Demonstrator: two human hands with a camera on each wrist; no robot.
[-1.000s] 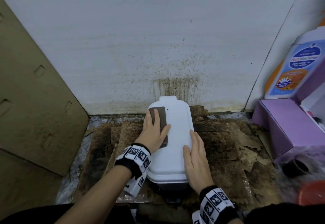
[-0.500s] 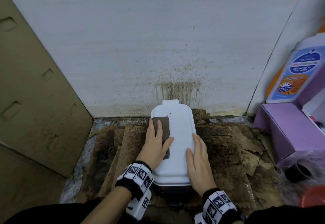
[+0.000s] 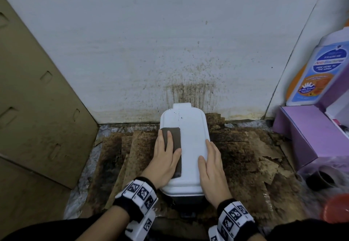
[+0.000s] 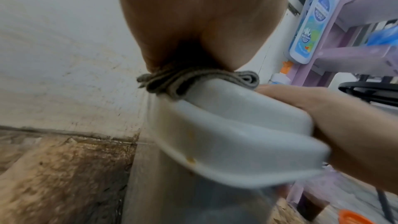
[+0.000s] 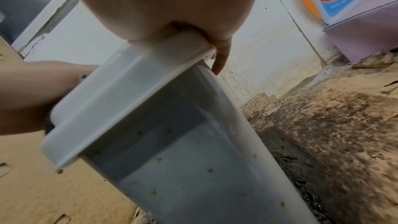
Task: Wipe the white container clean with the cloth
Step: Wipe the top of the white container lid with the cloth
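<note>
A white container (image 3: 190, 142) with a white lid stands on the stained floor against the wall. Dark specks dot the lid's far left corner. A folded grey-brown cloth (image 3: 172, 135) lies on the lid's left side, and my left hand (image 3: 166, 157) presses flat on it with straight fingers. In the left wrist view the cloth (image 4: 193, 81) bunches under my palm at the lid's (image 4: 226, 125) edge. My right hand (image 3: 211, 165) rests flat along the lid's right edge. The right wrist view shows one fingertip (image 5: 221, 62) hanging over that edge and small brown spots on the container's grey wall (image 5: 193, 159).
A brown cardboard panel (image 3: 37, 99) leans at the left. The white wall (image 3: 188, 89) behind is splattered brown. Torn, stained cardboard (image 3: 245, 155) covers the floor. At the right stand a purple box (image 3: 311, 136), a soap bottle (image 3: 321, 70), a dark cup (image 3: 321, 180) and an orange item (image 3: 338, 208).
My left hand has slid the cloth toward me along the lid's left side, uncovering the speckled far corner. The right hand has stayed on the right edge.
</note>
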